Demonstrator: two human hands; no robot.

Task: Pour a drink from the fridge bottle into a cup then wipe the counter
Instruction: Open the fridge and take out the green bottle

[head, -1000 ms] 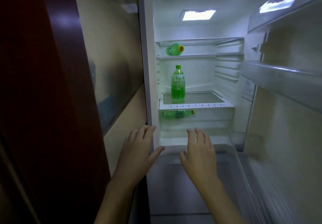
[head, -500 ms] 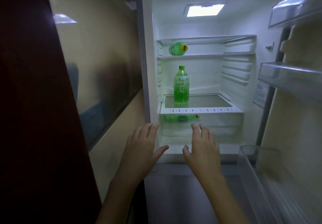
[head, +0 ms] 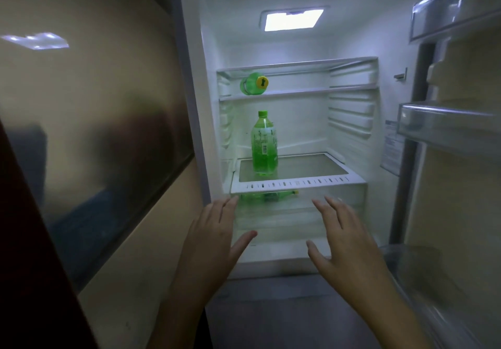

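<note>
Left hand [head: 214, 237] and right hand [head: 344, 240] now wider apart, nearer open white fridge [head: 233, 36], fingers straight, empty; upright green plastic bottle [head: 264, 145] untouched on glass shelf [head: 306, 164] above them; grab looks next

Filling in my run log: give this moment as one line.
fridge: open | left hand: open, empty | right hand: open, empty | upright bottle: on shelf, untouched

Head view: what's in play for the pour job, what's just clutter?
Job: upright bottle, likely the pick; left hand and right hand, open, empty.
Idle: top-shelf bottle, on its side; drawer bottle; door bin; light.
</note>
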